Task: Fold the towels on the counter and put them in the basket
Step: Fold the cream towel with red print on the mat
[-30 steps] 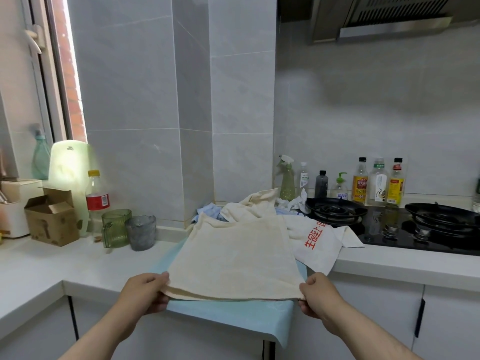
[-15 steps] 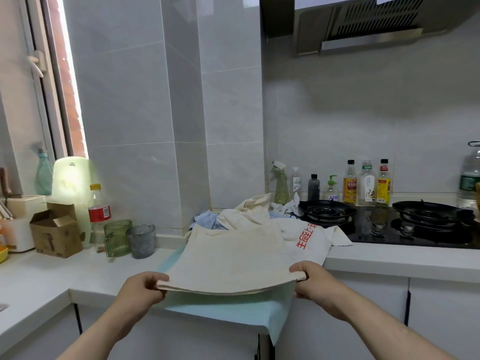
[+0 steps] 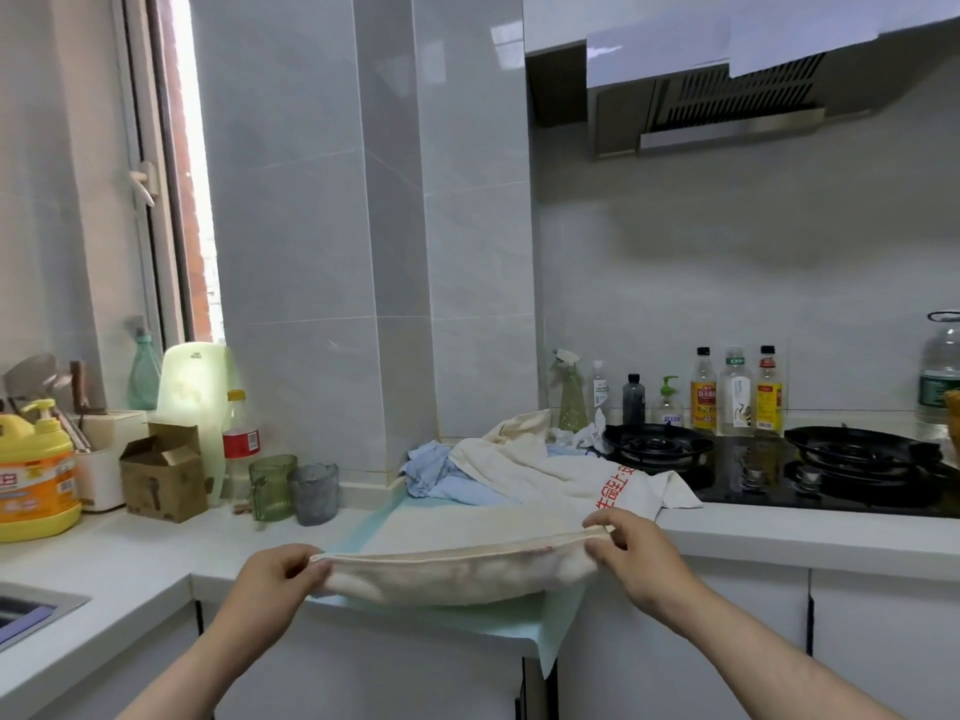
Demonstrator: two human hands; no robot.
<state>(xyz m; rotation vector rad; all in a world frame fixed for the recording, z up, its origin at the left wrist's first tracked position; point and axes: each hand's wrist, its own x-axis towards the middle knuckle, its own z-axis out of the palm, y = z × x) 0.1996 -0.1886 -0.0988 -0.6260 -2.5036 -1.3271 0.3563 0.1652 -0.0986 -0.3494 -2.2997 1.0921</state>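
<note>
1. Grip: two hands hold one cream towel [image 3: 452, 571]. The left hand [image 3: 270, 574] has its fingers curled round the towel's left end. The right hand [image 3: 628, 558] pinches the right end between thumb and fingers.

2. Task item: the towel is folded into a long, narrow band. A stitched hem runs along its top edge, the weave is soft and slightly rough, and the middle sags. It hangs in the air just in front of the counter's [image 3: 130, 558] front edge.

3. Directly behind and below the towel, one thin, smooth, pale green mat [image 3: 550, 631] lies flat on the counter. Its near border overhangs the edge.

4. Behind the towel, one loose pile [image 3: 524, 465] rests at the foot of the tiled wall column. At least three cloths can be counted in it: a cream one, a white towel with red print [image 3: 618, 485] and a crumpled blue cloth [image 3: 441, 470].

5. Behind and to the left of the towel, with bare white counter between, stand two ribbed cups, one green [image 3: 271, 487] and one grey [image 3: 313, 493], side by side.

6. Behind and to the right of the towel is one glossy black hob [image 3: 753, 480] with two burners. Three capped sauce bottles [image 3: 736, 392] stand in a row at the wall beyond it.
</note>
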